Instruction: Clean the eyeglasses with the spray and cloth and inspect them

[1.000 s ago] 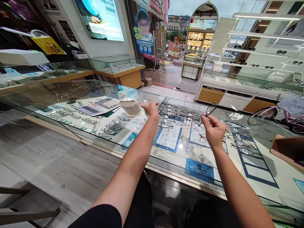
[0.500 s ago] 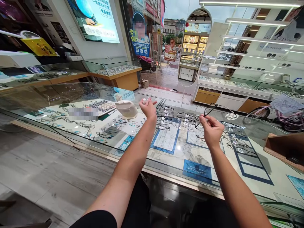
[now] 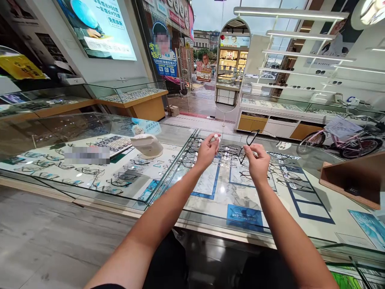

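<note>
My left hand (image 3: 206, 151) is raised over the glass display counter (image 3: 168, 188) with its fingers closed round a small white bottle (image 3: 215, 138), whose tip points right. My right hand (image 3: 257, 162) is level with it, a short way to its right, and pinches a pair of black-framed glasses (image 3: 251, 141). The frame sticks up and to the left from my fingers, close to the bottle's tip but apart from it. Rows of other glasses lie inside the case beneath both hands.
A white rounded device (image 3: 148, 145) and a calculator (image 3: 116, 143) sit on the counter to the left. A wooden box (image 3: 351, 184) stands at the right. Beyond are a tall oval mirror (image 3: 232, 64), more display cases (image 3: 132, 98) and a pink bicycle (image 3: 345, 138).
My left hand has lifted the white bottle from beside the white device and carried it right, close to the glasses. My right hand has kept hold of the glasses. The camera has turned right.
</note>
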The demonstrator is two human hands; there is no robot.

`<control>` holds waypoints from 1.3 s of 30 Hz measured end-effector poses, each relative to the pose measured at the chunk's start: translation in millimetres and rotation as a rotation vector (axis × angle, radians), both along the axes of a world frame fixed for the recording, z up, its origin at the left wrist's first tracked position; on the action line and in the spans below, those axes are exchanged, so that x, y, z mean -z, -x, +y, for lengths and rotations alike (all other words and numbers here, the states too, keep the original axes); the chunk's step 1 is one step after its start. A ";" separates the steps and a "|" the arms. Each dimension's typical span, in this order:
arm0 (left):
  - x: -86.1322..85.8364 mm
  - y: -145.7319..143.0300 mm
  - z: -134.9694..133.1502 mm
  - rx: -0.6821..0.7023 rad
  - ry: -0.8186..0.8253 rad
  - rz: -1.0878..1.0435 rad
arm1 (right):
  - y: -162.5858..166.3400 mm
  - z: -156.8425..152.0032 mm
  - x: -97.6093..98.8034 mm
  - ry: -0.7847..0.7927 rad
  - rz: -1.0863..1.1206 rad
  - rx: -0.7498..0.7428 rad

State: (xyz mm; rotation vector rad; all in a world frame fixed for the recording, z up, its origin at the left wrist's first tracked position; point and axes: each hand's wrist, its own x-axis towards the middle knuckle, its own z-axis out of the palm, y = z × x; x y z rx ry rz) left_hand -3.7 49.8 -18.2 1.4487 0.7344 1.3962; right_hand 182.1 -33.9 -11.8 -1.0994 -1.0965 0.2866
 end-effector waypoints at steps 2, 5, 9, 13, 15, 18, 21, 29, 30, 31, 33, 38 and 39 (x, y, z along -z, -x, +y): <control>3.2 -6.0 -6.9 -0.004 -0.058 0.043 | -0.8 1.6 0.9 0.029 0.043 -0.038; 6.8 -13.0 -11.4 0.008 -0.074 0.045 | -1.8 4.2 3.5 0.084 0.067 -0.090; 8.7 -18.3 -13.3 0.285 0.155 -0.118 | -3.3 8.9 8.6 0.113 0.088 -0.128; 6.4 -16.9 -14.9 0.508 0.305 -0.290 | -3.4 11.8 11.0 0.138 0.178 -0.191; 4.2 -14.9 -15.3 0.568 0.360 -0.323 | -2.8 11.4 10.3 0.148 0.207 -0.211; 0.8 -12.3 -16.1 0.563 0.386 -0.313 | -1.4 9.6 8.5 0.161 0.233 -0.233; -1.5 -10.4 -17.3 0.539 0.328 -0.244 | -0.2 8.4 7.1 0.166 0.241 -0.247; -0.4 -6.0 -10.1 0.468 0.283 -0.133 | 3.4 2.7 3.9 0.270 0.192 -0.354; -0.4 -5.9 -9.3 0.430 0.254 -0.101 | 4.2 1.5 3.4 0.299 0.165 -0.396; -0.4 -5.9 -8.7 0.384 0.221 -0.065 | 5.2 0.4 3.0 0.323 0.144 -0.445; -0.5 -6.2 -8.1 0.291 0.154 0.003 | 7.0 -1.4 2.8 0.350 0.136 -0.537; 3.7 -7.0 -5.4 0.206 0.064 0.134 | 10.1 -2.6 4.3 0.363 0.181 -0.635; 5.2 -7.0 -4.5 0.210 0.058 0.149 | 10.4 -2.6 4.7 0.362 0.184 -0.643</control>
